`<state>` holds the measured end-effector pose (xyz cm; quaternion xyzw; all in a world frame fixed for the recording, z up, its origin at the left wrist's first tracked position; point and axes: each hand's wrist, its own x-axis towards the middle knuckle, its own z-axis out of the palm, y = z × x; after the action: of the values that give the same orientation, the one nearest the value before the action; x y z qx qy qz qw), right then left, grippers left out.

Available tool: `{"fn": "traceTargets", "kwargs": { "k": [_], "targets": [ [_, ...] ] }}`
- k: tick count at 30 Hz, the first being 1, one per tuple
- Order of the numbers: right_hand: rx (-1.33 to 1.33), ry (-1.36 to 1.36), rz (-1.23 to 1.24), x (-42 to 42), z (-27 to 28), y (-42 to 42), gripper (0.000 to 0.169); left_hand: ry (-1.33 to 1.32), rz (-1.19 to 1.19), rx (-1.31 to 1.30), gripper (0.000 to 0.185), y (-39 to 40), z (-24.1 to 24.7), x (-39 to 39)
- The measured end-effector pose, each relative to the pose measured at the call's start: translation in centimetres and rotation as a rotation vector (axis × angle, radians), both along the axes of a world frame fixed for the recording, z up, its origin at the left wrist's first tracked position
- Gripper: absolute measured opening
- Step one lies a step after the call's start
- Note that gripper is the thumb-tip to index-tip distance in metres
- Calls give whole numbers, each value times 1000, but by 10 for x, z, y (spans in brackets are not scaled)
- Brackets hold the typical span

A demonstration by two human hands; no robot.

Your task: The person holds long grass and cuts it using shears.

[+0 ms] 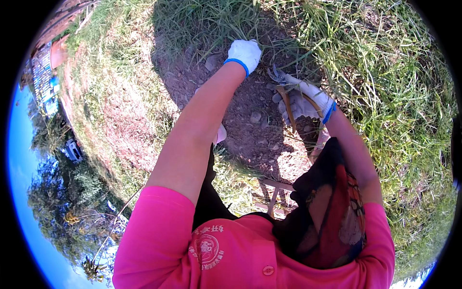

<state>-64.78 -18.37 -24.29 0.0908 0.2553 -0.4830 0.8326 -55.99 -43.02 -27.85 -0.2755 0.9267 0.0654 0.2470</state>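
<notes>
My left hand [244, 54], in a white glove with a blue cuff, is curled in a fist at the edge of the green grass [213, 25]. Blades of grass meet the fist, though its fingertips are hidden. To the right, my gloved right hand [306, 97] holds a pair of pruning shears [287, 103] with brown handles. The shears' metal blades [277, 75] are parted and point towards the grass, a short way from my left hand. Below both hands lies bare, stony soil [242, 115] in shadow.
Tall grass [393, 90] covers the right side. Near my body are a low slatted frame [276, 191], a pink shoe tip [221, 134] and a dark patterned cloth [332, 216]. A loose stone [255, 117] lies on the soil. A vehicle [73, 150] and trees [65, 195] stand far left.
</notes>
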Motion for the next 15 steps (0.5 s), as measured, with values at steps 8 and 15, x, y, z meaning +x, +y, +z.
{"fn": "traceTargets", "kwargs": {
  "k": [8, 15],
  "targets": [
    [-40, -165, -51, 12, -18, -27, 72, -115, -286, -83, 18, 16, 42, 20],
    [97, -70, -84, 13, -27, -46, 68, -98, -62, -81, 21, 43, 50, 18]
  ]
}}
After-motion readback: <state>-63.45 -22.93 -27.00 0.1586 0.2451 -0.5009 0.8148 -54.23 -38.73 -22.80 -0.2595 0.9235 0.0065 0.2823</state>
